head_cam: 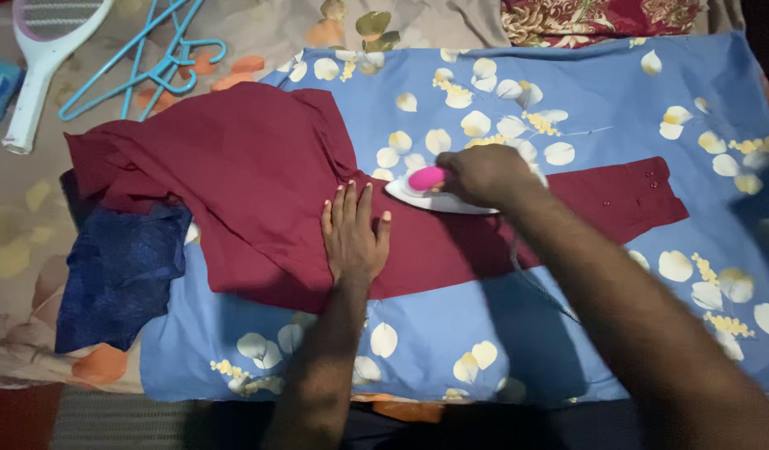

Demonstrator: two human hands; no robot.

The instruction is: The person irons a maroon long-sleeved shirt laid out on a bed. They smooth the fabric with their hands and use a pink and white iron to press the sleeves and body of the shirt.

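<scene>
maroon shirt | spread flat, 1 sleeve stretched right | white iron, pink handle | resting on sleeve, apparently flat

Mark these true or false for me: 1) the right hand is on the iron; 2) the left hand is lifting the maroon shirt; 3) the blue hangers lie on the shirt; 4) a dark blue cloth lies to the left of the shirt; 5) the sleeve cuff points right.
1) True: the right hand has its grip on the pink-handled iron.
2) False: the left hand lies flat, pressing the maroon shirt down.
3) False: the blue hangers lie off the shirt, at top left, beside a white racket.
4) True: the dark blue cloth lies there.
5) True: the cuff is at right.
</scene>
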